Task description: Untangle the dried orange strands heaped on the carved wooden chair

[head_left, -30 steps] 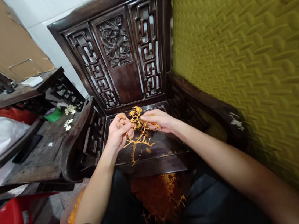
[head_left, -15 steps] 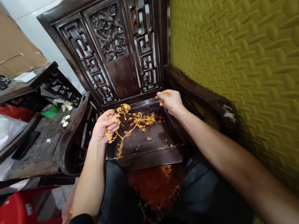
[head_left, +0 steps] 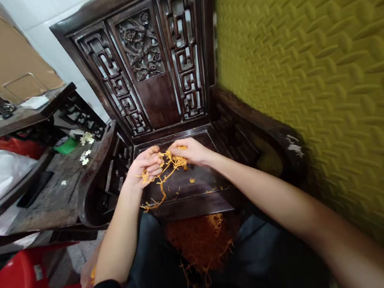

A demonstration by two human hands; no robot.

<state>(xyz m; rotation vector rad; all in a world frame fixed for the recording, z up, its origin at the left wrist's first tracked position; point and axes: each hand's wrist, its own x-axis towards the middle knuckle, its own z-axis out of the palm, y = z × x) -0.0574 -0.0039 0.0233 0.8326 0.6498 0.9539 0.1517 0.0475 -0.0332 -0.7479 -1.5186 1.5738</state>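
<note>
My left hand (head_left: 145,164) is closed, its thumb and fingers pinching a thin orange branched sprig (head_left: 162,186) with tufted ends. Part of the sprig hangs below the palm over the front of a dark wooden chair seat (head_left: 201,188). My right hand (head_left: 190,151) is closed close beside the left, its fingertips pinched at the sprig's upper tufts. Those fingers hide exactly which piece is gripped. Small orange scraps (head_left: 192,180) lie on the seat below.
Behind the seat rises a carved chair back (head_left: 158,91). A padded green surface (head_left: 307,51) borders the right side. To the left are another wooden chair with a green tape roll (head_left: 67,146) and a red stool (head_left: 22,287). More orange sprigs (head_left: 209,265) hang between my knees.
My right hand has moved left and slightly down from the seat's far right corner to the sprig beside my left hand. My left hand has shifted slightly right.
</note>
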